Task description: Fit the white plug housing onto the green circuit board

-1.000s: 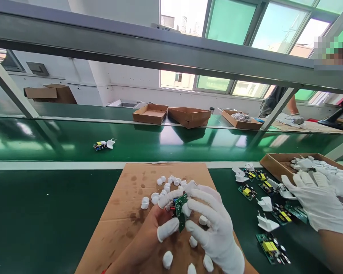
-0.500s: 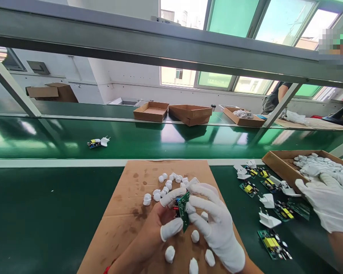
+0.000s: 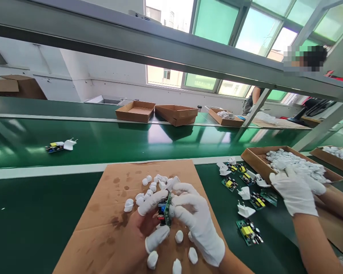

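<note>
My left hand [image 3: 145,224], with white covers on the thumb and a finger, grips a small green circuit board [image 3: 168,209] by its edges. The board stands on edge, its blue and red components facing left. In a white glove, my right hand [image 3: 198,220] is closed on the board's right side, a white plastic piece [image 3: 171,183] at its fingertips. Below lies a brown cardboard sheet [image 3: 97,217]. Small white pieces [image 3: 128,205] are scattered on it, behind and in front of my hands.
Several circuit boards [image 3: 248,231] with white plug parts lie on the green table at right. A co-worker's gloved hands [image 3: 295,188] are at a box of white pieces [image 3: 257,161]. Another board [image 3: 55,147] sits on the green belt at left. Open boxes [image 3: 135,111] stand behind.
The view has swung right, so most things appear further left. The board in my hands has turned more edge-on. The co-worker's second hand now shows more clearly at the box.
</note>
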The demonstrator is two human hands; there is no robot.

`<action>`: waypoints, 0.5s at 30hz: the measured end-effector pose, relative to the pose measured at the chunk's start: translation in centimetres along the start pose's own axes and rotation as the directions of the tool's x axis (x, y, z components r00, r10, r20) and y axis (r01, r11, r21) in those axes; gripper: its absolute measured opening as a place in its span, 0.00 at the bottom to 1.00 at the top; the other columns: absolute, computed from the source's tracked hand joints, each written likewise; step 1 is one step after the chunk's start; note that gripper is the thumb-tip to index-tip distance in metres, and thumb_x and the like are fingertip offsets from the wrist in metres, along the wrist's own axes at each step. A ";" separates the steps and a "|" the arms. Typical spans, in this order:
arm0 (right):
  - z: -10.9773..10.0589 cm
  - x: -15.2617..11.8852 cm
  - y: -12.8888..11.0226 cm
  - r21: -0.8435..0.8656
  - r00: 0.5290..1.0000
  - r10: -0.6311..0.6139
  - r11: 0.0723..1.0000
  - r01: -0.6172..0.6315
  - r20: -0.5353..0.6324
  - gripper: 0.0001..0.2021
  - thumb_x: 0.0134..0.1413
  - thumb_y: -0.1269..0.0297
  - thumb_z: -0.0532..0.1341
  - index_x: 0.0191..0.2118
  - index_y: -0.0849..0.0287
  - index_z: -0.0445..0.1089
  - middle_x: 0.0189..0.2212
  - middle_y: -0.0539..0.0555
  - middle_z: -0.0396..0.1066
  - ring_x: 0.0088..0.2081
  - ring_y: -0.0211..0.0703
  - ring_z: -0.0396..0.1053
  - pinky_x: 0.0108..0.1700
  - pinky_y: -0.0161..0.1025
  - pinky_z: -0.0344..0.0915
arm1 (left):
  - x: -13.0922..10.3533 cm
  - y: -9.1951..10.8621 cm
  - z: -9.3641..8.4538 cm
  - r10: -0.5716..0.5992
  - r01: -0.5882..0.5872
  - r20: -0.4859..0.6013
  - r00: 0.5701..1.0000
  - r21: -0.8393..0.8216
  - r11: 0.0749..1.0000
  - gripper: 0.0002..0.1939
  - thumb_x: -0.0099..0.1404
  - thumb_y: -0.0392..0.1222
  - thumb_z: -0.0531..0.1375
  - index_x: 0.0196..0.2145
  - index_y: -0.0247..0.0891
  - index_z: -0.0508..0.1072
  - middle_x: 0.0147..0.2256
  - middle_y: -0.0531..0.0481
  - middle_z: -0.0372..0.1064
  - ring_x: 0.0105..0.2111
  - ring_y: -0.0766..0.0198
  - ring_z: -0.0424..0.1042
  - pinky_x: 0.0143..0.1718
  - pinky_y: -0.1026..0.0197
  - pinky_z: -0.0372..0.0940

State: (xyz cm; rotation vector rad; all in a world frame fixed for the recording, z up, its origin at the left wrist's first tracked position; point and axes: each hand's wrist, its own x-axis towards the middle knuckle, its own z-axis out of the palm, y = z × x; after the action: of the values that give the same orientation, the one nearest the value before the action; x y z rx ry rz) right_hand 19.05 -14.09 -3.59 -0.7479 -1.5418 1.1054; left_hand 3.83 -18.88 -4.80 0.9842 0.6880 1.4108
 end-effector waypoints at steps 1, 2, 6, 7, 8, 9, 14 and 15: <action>0.3 0.0 0.2 0.113 0.999 0.049 0.992 -0.048 -0.011 0.17 0.47 0.46 0.68 0.30 0.57 0.71 0.36 0.54 0.70 0.40 0.45 0.68 0.44 0.41 0.64 | 0.1 -0.2 -0.2 0.007 -0.006 -0.029 1.000 0.008 1.000 0.24 0.57 0.38 0.70 0.49 0.58 0.73 0.50 0.53 0.72 0.49 0.57 0.72 0.48 0.65 0.70; 0.7 0.0 0.4 0.226 0.994 0.103 0.969 -0.096 -0.020 0.18 0.44 0.49 0.70 0.33 0.56 0.68 0.33 0.51 0.68 0.37 0.42 0.66 0.42 0.40 0.64 | 0.2 -0.4 -0.4 0.016 -0.015 -0.056 0.998 0.014 1.000 0.24 0.55 0.38 0.71 0.48 0.58 0.74 0.49 0.54 0.73 0.47 0.58 0.73 0.46 0.67 0.71; 1.9 0.2 0.7 0.542 0.961 0.268 0.799 -0.261 0.067 0.25 0.35 0.55 0.74 0.34 0.56 0.59 0.30 0.47 0.64 0.33 0.38 0.63 0.38 0.35 0.61 | 0.1 0.2 -0.2 0.005 0.000 -0.136 0.991 0.040 0.999 0.26 0.48 0.39 0.74 0.45 0.56 0.77 0.47 0.56 0.74 0.47 0.59 0.74 0.47 0.70 0.69; 2.1 0.2 0.6 0.575 0.954 0.276 0.764 -0.293 0.119 0.25 0.35 0.54 0.75 0.33 0.56 0.59 0.30 0.47 0.64 0.33 0.37 0.63 0.39 0.35 0.61 | 0.0 0.6 0.1 -0.017 0.023 -0.145 0.989 0.042 0.999 0.25 0.48 0.41 0.74 0.44 0.56 0.77 0.47 0.55 0.75 0.49 0.57 0.73 0.49 0.68 0.69; 2.2 0.2 0.5 0.602 0.946 0.279 0.731 -0.322 0.168 0.24 0.36 0.54 0.74 0.33 0.56 0.60 0.29 0.47 0.63 0.32 0.37 0.63 0.39 0.34 0.61 | -0.2 1.0 0.4 -0.037 0.043 -0.146 0.989 0.036 0.998 0.24 0.49 0.42 0.74 0.44 0.56 0.77 0.46 0.54 0.75 0.50 0.56 0.72 0.50 0.65 0.68; 2.3 0.1 0.2 0.620 0.935 0.281 0.700 -0.353 0.215 0.23 0.38 0.54 0.73 0.33 0.56 0.60 0.28 0.46 0.62 0.31 0.36 0.62 0.39 0.34 0.60 | -0.4 1.3 0.6 -0.054 0.057 -0.131 0.990 0.025 0.998 0.23 0.50 0.42 0.74 0.44 0.56 0.77 0.46 0.53 0.75 0.51 0.54 0.71 0.52 0.62 0.68; 2.5 -0.6 -0.5 0.640 0.906 0.190 0.654 -0.403 0.378 0.14 0.53 0.52 0.65 0.37 0.56 0.67 0.32 0.50 0.65 0.37 0.41 0.65 0.44 0.37 0.62 | -0.8 1.0 -0.1 -0.005 0.006 -0.027 1.000 0.058 0.998 0.22 0.55 0.42 0.70 0.48 0.51 0.75 0.49 0.46 0.73 0.54 0.51 0.68 0.57 0.56 0.64; 2.4 -0.8 -0.6 0.624 0.904 0.175 0.671 -0.400 0.391 0.15 0.54 0.51 0.64 0.39 0.56 0.67 0.35 0.52 0.66 0.40 0.42 0.65 0.45 0.37 0.62 | -0.9 0.8 -0.5 0.003 -0.003 0.005 1.000 0.064 0.998 0.22 0.56 0.42 0.70 0.49 0.50 0.75 0.49 0.46 0.73 0.54 0.51 0.68 0.57 0.56 0.63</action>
State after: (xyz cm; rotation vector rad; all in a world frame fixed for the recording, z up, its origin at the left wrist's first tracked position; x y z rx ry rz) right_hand 16.99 -15.68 -3.46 -0.3001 -1.0981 1.9746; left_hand 2.97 -19.79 -4.50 1.0388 0.7324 1.3962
